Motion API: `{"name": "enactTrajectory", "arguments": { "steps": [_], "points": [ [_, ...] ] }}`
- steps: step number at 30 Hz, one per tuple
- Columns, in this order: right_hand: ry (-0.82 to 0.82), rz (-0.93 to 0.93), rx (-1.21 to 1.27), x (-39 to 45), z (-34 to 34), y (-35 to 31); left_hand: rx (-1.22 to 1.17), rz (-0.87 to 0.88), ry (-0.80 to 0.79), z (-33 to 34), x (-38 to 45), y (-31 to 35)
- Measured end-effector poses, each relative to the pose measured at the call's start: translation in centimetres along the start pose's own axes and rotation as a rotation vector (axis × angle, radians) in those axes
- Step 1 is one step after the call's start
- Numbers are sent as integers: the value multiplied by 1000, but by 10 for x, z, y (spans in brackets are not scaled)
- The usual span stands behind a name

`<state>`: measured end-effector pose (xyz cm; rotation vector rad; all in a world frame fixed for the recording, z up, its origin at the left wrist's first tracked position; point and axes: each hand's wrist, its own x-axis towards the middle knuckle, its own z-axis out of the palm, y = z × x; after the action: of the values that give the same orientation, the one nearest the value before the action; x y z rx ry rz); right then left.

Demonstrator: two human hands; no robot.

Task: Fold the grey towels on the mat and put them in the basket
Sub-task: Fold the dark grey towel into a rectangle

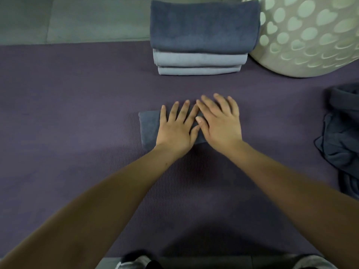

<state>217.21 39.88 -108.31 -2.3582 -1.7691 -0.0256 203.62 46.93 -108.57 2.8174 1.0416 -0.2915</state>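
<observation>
A small folded dark grey towel (148, 129) lies on the purple mat (77, 113) in the middle of the view. My left hand (177, 129) presses flat on it with fingers spread and straight. My right hand (220, 121) lies flat beside it, covering the towel's right part, its thumb touching my left forefinger. A stack of folded grey towels (202, 37) stands at the far edge of the mat, a dark one on top of two lighter ones. The white basket (310, 35) with heart-shaped holes stands at the far right, next to the stack.
A heap of unfolded dark grey towels (342, 140) lies at the mat's right edge. Grey floor (77, 18) shows beyond the mat. My knees (136, 261) are at the bottom edge.
</observation>
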Motion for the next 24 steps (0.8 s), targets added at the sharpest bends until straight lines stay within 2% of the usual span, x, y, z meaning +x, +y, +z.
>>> {"name": "enactTrajectory", "arguments": {
  "steps": [3,6,13,18,21,24],
  "points": [
    [-172,42,59,-1,3,0,-45,1,20,1,1,0],
    [-189,139,146,3,2,1,-110,-61,65,4,-2,-4],
    [-222,213,258,2,1,1,-195,-275,150,13,-23,-35],
    [-285,394,430,6,-4,6,-448,-505,162,17,-39,-51],
    [-238,546,519,9,-9,7,-528,-596,152,7,-42,-47],
    [-229,781,587,4,-16,13,-887,-814,141,-6,-44,-47]
  ]
}}
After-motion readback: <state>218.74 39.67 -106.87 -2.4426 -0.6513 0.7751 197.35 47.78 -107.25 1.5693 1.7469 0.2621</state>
